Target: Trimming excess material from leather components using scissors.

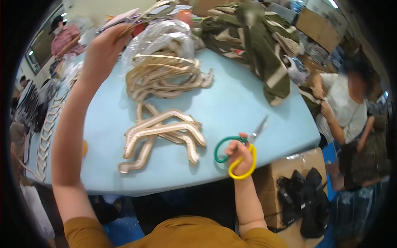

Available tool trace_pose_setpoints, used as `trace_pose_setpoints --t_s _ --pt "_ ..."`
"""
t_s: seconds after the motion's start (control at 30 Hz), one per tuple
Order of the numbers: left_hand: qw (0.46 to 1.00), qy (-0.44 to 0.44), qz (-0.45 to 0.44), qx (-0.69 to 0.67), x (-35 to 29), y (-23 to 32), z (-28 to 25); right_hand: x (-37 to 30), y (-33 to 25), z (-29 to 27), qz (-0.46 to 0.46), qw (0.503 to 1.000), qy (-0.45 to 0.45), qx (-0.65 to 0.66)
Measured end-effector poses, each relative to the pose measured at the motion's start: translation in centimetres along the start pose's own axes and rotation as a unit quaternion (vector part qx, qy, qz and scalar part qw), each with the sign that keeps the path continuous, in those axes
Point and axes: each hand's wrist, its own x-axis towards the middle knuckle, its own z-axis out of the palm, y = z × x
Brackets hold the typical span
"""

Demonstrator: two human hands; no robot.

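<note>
The scissors (252,137) over your counter's (235,95) front-right edge look light and stiff, best held by the loops (242,177) your right hand (242,160) curls around; your left hand (106,45) pinches a pale strip (156,10), likely soft, toward the far-left corner.

Pale strips (161,80), green cloth (264,53) on blue table (231,95)

From the middle of the blue table (231,97), I see room toward three o'clock. The strip pile (165,80) blocks ten, loose strips (161,129) eight, green cloth (262,53) one, scissors (257,132) four.
</note>
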Motion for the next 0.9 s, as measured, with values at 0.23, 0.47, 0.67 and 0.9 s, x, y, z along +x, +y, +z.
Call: trace_pose_setpoints --t_s 0.23,0.47,0.67,0.9 --pt "0.960 -0.196 -0.009 0.201 1.6 -6.9 8.7 0.5 -0.5 1.2 0.092 0.994 -0.057 -0.020" --pt "0.907 -0.210 -0.115 -0.347 -4.1 7.6 11.7 -1.0 -1.8 1.2 0.206 0.957 -0.201 -0.047" --pt "0.639 -0.219 -0.361 -0.643 -11.1 15.1 6.6 -5.1 -0.5 3.4 0.299 0.889 -0.342 0.063" --pt "0.620 -0.207 -0.348 -0.672 -14.6 17.7 1.8 -9.6 -0.2 5.2 0.346 0.857 -0.377 0.053"
